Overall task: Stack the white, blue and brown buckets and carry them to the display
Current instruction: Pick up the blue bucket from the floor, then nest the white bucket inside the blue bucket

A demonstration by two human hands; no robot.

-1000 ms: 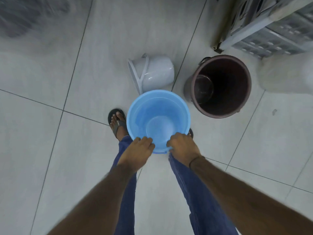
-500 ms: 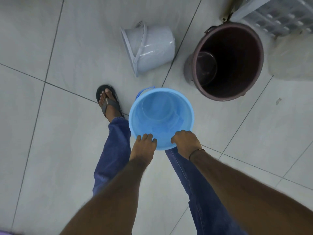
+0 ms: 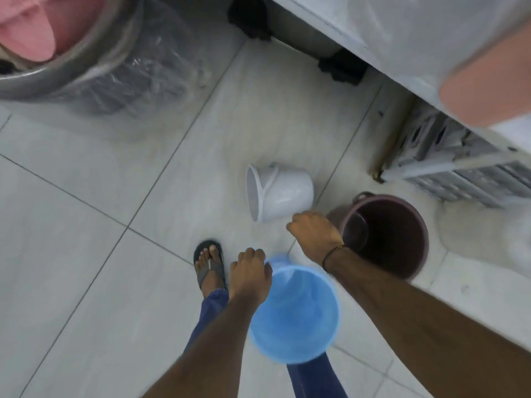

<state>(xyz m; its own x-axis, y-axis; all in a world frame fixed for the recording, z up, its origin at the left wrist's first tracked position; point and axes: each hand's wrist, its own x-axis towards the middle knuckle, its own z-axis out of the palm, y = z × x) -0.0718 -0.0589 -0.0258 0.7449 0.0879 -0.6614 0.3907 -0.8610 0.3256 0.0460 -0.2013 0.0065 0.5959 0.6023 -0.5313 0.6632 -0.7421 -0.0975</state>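
Observation:
The blue bucket (image 3: 296,314) hangs tilted in front of my legs, mouth towards me. My left hand (image 3: 250,272) grips its far rim. My right hand (image 3: 313,234) is off the blue bucket, fingers curled under, with nothing visible in them. It hovers just below the base corner of the white bucket (image 3: 283,196); I cannot tell whether they touch. The white bucket lies on its side on the tiles, mouth facing left, handle across the mouth. The brown bucket (image 3: 402,231) stands upright right of my right hand, empty.
A big metal tub (image 3: 86,70) wrapped in clear plastic, holding pink items, stands at the top left. A pale shelf unit (image 3: 344,27) on black feet runs along the top right, with grey plastic crates (image 3: 459,176) beneath. My sandalled left foot (image 3: 209,265) is beside the blue bucket.
My right hand has let go of the blue bucket and moved forward to the white bucket. The left hand alone now holds the blue bucket, lower and tilted. My view has lifted.

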